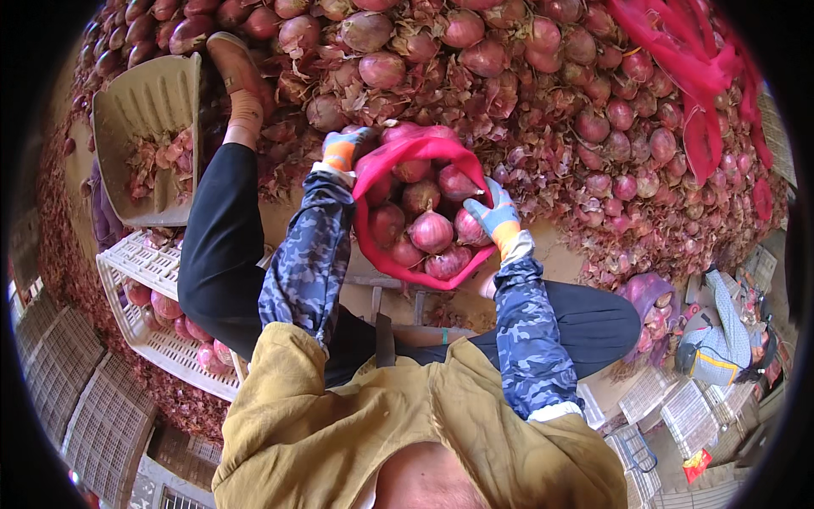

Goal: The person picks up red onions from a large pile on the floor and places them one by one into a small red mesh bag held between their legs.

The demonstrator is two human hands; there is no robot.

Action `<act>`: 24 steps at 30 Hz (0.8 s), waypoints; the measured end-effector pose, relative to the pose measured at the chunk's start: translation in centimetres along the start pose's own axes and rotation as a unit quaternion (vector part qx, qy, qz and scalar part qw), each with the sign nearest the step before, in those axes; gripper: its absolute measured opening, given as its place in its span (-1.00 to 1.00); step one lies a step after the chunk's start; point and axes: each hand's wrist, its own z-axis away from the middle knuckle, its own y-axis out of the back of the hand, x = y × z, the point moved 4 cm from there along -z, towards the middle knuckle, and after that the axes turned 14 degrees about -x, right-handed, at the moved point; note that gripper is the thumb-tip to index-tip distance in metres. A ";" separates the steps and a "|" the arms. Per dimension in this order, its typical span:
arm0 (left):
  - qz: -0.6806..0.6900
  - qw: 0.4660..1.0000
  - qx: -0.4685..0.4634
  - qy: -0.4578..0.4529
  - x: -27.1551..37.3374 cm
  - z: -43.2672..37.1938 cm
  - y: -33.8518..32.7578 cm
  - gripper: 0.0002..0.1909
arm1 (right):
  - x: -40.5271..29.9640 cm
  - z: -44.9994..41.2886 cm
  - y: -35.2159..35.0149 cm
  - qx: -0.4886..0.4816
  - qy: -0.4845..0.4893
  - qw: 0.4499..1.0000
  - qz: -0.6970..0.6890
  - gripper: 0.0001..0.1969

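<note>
A red mesh bag stands between the person's legs with its mouth wide, filled with red onions. My right hand, in a grey-blue and orange work glove, grips the bag's right rim. Its thumb lies inside the mouth, against an onion. At the bag's upper left is my left hand, gloved alike, among onions at the edge of the pile. Its fingertips are partly hidden, and whether it grasps an onion cannot be made out.
A large onion pile with dry skins rises ahead. To the left are a plastic scoop holding skins and a white crate of onions. Red mesh bags lie upper right; a filled purple bag and another person are right.
</note>
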 end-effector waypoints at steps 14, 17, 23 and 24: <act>-0.069 0.957 0.226 -0.167 16.4 23.2 2.3 -0.43 | -2.6 -0.7 4.1 0.111 0.042 0.970 -0.212 -0.72; -0.091 0.968 0.163 -0.170 17.7 25.0 -0.7 -0.46 | -3.2 -0.7 3.2 0.099 0.059 0.979 -0.170 -0.67; -0.316 0.925 0.145 -0.152 16.2 22.1 -6.3 -0.35 | -6.4 1.8 2.8 0.088 0.046 0.993 -0.062 -0.67; -0.319 0.924 0.142 -0.153 16.0 21.9 -6.4 -0.35 | -6.5 1.6 2.4 0.101 0.066 0.991 -0.061 -0.65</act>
